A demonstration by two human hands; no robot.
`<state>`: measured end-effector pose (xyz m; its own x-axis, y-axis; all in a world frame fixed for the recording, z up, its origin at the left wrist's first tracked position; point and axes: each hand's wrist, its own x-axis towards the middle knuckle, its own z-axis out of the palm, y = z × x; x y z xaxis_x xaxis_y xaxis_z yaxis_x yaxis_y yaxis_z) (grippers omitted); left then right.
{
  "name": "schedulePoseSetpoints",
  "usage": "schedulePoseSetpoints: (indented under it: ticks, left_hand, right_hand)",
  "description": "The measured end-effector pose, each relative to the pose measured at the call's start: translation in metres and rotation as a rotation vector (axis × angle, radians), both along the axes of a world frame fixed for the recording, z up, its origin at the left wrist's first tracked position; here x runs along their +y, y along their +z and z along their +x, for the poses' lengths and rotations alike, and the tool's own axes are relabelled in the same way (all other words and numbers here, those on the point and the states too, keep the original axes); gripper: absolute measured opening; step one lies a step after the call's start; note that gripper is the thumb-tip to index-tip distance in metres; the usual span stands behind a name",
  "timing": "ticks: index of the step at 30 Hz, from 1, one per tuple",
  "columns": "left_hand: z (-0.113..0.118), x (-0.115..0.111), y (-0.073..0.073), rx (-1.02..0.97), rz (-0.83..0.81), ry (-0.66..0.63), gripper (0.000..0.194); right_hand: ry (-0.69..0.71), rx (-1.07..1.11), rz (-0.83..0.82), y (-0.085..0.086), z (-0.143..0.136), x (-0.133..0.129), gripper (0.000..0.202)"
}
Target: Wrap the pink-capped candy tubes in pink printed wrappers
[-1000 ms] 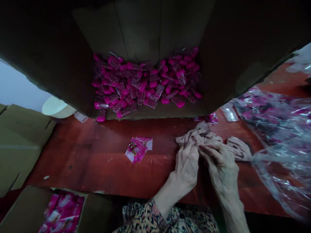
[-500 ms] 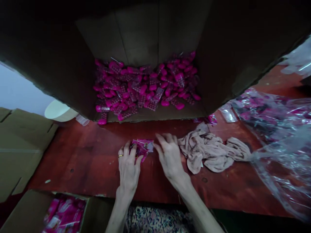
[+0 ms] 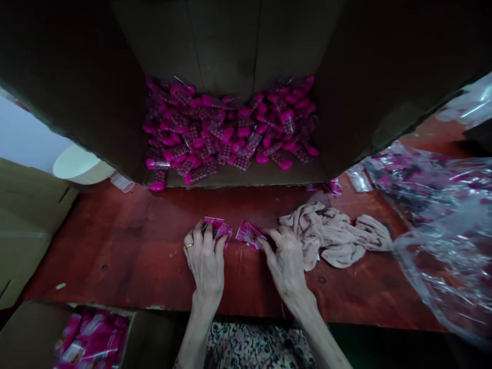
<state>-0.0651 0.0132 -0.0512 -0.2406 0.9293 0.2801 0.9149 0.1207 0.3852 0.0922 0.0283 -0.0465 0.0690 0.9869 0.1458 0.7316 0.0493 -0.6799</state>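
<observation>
left hand (image 3: 205, 261) is loosely spread over pink packets (image 3: 224, 231) on the red table (image 3: 154, 266); can't tell if it grips. right hand (image 3: 288, 259) pinches a single packet (image 3: 246, 233) just beside them, thumb against forefinger. looks like separating; calls for a firm pinch. packet print unreadable.

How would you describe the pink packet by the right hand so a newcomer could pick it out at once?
Start at the big cardboard box, then the red table in front of it. There, beside a crumpled cloth, find the right hand; the pink packet is at its fingertips. A strip of that table separates it from the packets under the left hand.
</observation>
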Motion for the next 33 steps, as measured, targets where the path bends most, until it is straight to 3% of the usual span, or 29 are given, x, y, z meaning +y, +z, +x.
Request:
schedulePoseSetpoints:
  ticks: [8, 11, 15, 17, 20, 23, 27, 29, 33]
  left_hand:
    - [0.006, -0.007, 0.008, -0.098, 0.278, 0.037, 0.029]
    - [0.005, -0.006, 0.006, -0.083, 0.22, -0.008, 0.029]
    - [0.002, 0.001, 0.002, -0.014, 0.093, -0.003, 0.045]
    - [0.0, 0.003, 0.002, -0.033, 0.111, 0.0, 0.046]
    - [-0.001, 0.001, 0.007, -0.123, 0.234, 0.015, 0.031]
    - [0.007, -0.004, 0.014, -0.326, 0.305, 0.051, 0.02]
    - [0.03, -0.006, 0.02, -0.954, -0.049, 0.082, 0.032]
    - [0.039, -0.004, 0.022, -1.176, -0.158, 0.066, 0.026]
    - [0.043, 0.002, 0.026, -1.224, -0.159, 0.102, 0.012]
  right_hand:
    - [-0.14, 0.522, -0.202, 0.006, 0.011, -0.001, 0.023]
    - [-0.168, 0.589, -0.215, 0.003, 0.013, -0.002, 0.02]
    - [-0.181, 0.701, -0.233, 0.001, 0.015, -0.003, 0.02]
    - [-0.188, 0.768, -0.257, 0.002, 0.015, -0.003, 0.021]
    - [-0.203, 0.879, -0.299, 0.004, 0.015, -0.002, 0.023]
    - [-0.21, 1.007, -0.356, 0.009, 0.011, -0.001, 0.026]
    - [-0.192, 1.11, -0.449, 0.013, 0.004, -0.004, 0.027]
    - [-0.158, 1.114, -0.473, 0.016, 0.004, -0.006, 0.027]
    - [-0.044, 1.035, -0.445, 0.019, 0.009, -0.005, 0.026]
